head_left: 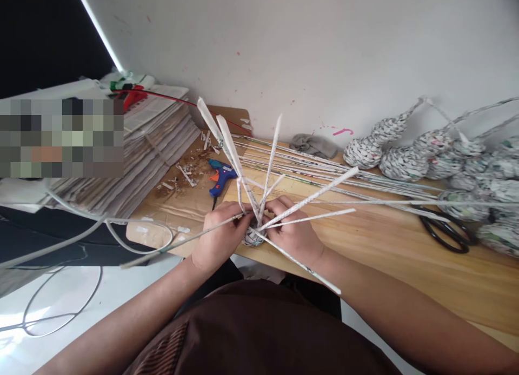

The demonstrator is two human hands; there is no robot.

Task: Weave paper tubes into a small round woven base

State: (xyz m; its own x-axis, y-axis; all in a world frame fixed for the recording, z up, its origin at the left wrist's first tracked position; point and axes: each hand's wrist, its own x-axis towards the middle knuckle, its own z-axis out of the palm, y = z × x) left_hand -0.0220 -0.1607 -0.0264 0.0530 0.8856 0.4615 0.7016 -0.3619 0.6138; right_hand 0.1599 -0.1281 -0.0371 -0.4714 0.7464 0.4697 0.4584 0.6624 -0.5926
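Note:
Between my hands, at the table's front edge, is a small woven paper gourd [253,236] made of rolled newspaper. Several white paper tubes [310,199] fan up and outward from its top. My left hand [223,229] is closed at the left side of the weave, fingers pinched by the base of the tubes, with one thin tube pointing out to the left. On the other side my right hand [294,232] is closed round the weave's right side, and tubes cross in front of its fingers. The fingertips of both hands are partly hidden by the tubes.
Behind lie long loose paper tubes [332,172] and a blue glue gun [221,176]. Finished woven gourds [365,151] pile up at right near black-handled scissors [444,232]. A tall newspaper stack [162,142] stands left, a grey cloth [312,145] by the wall.

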